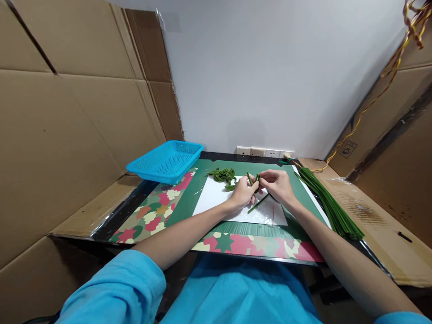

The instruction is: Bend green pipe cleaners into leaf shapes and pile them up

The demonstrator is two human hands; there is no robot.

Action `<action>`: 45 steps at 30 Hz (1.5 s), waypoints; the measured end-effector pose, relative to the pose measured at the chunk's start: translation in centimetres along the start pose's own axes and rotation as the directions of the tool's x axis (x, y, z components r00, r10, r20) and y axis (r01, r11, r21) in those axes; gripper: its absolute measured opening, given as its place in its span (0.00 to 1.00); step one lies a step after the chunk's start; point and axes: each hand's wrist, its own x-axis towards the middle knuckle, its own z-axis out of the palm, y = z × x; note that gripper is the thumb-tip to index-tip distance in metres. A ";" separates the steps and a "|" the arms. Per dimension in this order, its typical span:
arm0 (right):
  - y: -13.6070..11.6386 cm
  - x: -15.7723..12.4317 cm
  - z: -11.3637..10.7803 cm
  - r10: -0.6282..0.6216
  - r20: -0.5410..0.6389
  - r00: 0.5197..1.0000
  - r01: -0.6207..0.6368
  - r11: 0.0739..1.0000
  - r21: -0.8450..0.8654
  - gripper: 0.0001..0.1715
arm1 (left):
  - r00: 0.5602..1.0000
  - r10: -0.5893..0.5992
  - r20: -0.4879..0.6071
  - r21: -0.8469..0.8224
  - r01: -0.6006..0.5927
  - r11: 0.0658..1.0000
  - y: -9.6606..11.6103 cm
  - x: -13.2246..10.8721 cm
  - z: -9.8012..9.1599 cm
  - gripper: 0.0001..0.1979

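My left hand (243, 192) and my right hand (276, 185) meet above a white sheet (209, 203). Between their fingertips is a bent green pipe cleaner (258, 206). One straight end of it slants down toward the sheet, and short parts stick up by my left thumb. The fingers of both hands are closed on it; their exact grip is partly hidden. Beyond my left hand lies a pile of curled green pipe cleaners (222, 174), partly on the sheet. To the right of my right hand rests a bundle of long, straight green pipe cleaners (332, 204).
A blue perforated basket (165, 164) stands at the table's back left. Under the sheet is a green mat (184, 209) with a patterned border. Cardboard walls (84, 103) rise on both sides. Twisted yellow wire (367, 105) runs down at right toward the sockets (258, 152).
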 end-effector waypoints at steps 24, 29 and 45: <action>0.3 1.2 -0.6 0.046 0.030 0.998 -0.050 0.988 0.146 0.20 | 1.000 0.001 -0.024 -0.106 -0.004 0.994 -0.2 0.9 -0.3 0.20; 0.6 1.2 -0.6 0.085 0.032 0.996 -0.090 0.975 0.204 0.20 | 0.989 0.094 -0.112 -0.024 -0.097 0.995 -0.2 0.6 -0.1 0.19; -0.2 0.8 -1.7 -0.057 0.111 0.992 0.063 0.996 -0.055 0.20 | 0.994 -0.098 -0.045 -0.112 0.092 0.989 1.4 -0.7 -0.7 0.21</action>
